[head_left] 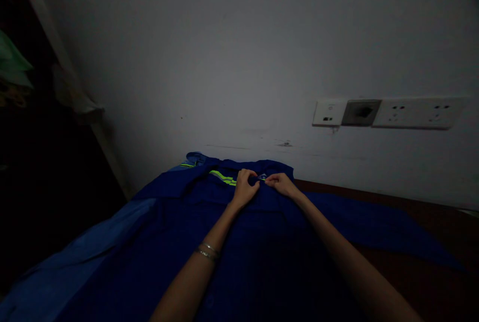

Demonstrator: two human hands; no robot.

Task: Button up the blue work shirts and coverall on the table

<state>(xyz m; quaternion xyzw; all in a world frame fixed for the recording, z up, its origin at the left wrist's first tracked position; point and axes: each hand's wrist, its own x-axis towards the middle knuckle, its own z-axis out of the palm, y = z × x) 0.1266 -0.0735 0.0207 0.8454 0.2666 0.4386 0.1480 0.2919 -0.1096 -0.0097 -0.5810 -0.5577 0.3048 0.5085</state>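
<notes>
A dark blue jacket point(209, 232) with a yellow-green and silver reflective strip point(223, 177) lies spread out in front of me. At its far part, my left hand point(245, 187) has its thumb and fingers curled closed on the fabric. Just to the right, my right hand point(280, 182) pinches the same jacket between thumb and fingertips. A small light patterned bit point(262, 176) shows in the gap between the two hands; its kind is too small to make out. The fingertips are partly hidden in the dark folds.
A brown table point(404, 272) carries the jacket, whose sleeve point(374, 217) stretches to the right. Lighter blue cloth point(82, 242) hangs at the left. Behind stands a pale wall point(224, 62) with sockets point(415, 114). A dark area and green cloth point(13, 60) are far left.
</notes>
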